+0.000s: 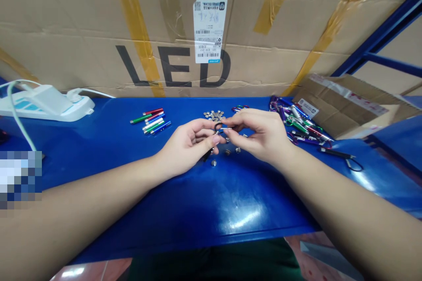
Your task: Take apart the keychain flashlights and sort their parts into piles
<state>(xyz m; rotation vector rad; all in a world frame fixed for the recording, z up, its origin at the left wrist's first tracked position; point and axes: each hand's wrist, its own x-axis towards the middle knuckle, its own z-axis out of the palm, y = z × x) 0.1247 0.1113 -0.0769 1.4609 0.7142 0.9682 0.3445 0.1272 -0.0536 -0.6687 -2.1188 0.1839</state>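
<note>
My left hand is closed around a small black flashlight body just above the blue table. My right hand pinches a small metal part with a ring against the flashlight's end. The two hands meet at the table's middle. A few loose button cells lie under the hands, and a small heap of button cells sits just behind them.
A group of coloured mini flashlights lies at the left. A pile of keychain flashlights with carabiners spreads at the right beside an open carton. A white power strip is far left. A large "LED" carton walls the back.
</note>
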